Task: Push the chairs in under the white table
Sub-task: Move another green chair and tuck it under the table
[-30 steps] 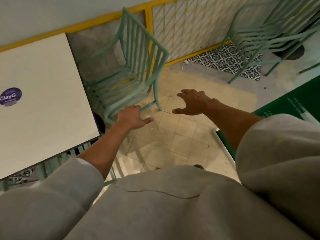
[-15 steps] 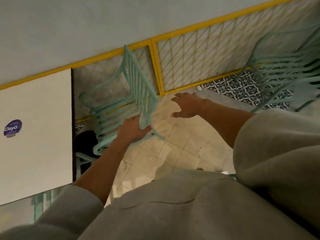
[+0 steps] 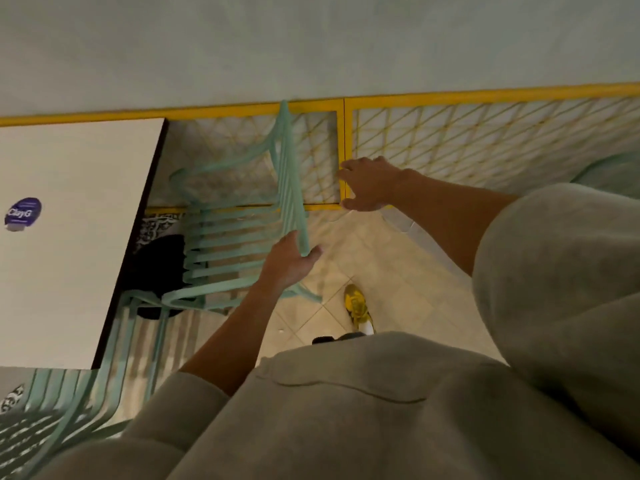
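A mint-green slatted metal chair (image 3: 239, 237) stands beside the right edge of the white table (image 3: 76, 258), its seat facing the table and its backrest toward me. My left hand (image 3: 291, 261) grips the near end of the chair's backrest top rail. My right hand (image 3: 367, 183) hovers with fingers spread, to the right of the backrest's far end, touching nothing. A second mint-green chair (image 3: 114, 368) sits at the table's near corner, partly under the tabletop.
A yellow-framed lattice fence (image 3: 467, 133) runs along the wall behind the chair. The table's black base (image 3: 159, 271) shows under its edge. My yellow shoe (image 3: 356, 306) stands on the beige tiled floor. Another green chair (image 3: 613, 171) pokes in at the right edge.
My left hand has gone from reaching toward the chair to gripping its backrest. The chair has turned square to the table. My right hand has moved up beside the backrest.
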Demonstrator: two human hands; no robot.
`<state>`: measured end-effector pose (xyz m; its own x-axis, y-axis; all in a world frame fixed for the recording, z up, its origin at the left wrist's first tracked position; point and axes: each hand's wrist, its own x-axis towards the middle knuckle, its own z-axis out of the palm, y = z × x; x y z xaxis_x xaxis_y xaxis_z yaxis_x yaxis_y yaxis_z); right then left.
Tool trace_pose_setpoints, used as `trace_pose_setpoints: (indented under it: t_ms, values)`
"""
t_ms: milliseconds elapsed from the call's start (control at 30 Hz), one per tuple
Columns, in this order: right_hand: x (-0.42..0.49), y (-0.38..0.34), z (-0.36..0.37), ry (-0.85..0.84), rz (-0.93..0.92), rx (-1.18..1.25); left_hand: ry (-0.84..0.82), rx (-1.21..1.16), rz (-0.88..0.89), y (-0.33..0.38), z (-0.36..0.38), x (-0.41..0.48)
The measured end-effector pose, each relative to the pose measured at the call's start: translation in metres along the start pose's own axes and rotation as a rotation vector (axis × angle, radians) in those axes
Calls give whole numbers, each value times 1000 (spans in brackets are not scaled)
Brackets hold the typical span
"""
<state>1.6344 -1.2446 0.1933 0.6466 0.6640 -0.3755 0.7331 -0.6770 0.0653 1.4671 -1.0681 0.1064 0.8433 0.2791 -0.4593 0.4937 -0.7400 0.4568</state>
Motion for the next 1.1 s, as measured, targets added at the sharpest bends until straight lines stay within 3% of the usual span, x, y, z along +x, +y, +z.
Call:
trace_pose_setpoints:
  t_ms: [233, 400, 700, 867, 1100]
  values:
    - [87, 54, -24, -66, -143, -101, 112, -254, -250, 43, 18, 101]
    - [158, 82, -50, -95, -238, -167, 107, -308, -373, 54, 11, 151]
    - [285, 55, -64, -124, -600, -327, 202, -294, -492, 52, 21, 175]
    - [339, 44, -64, -147, -818, -449, 298, -328, -693, 68, 24, 178]
    - [410, 60, -42, -176, -923, -522, 335, -387, -895, 72, 27, 176]
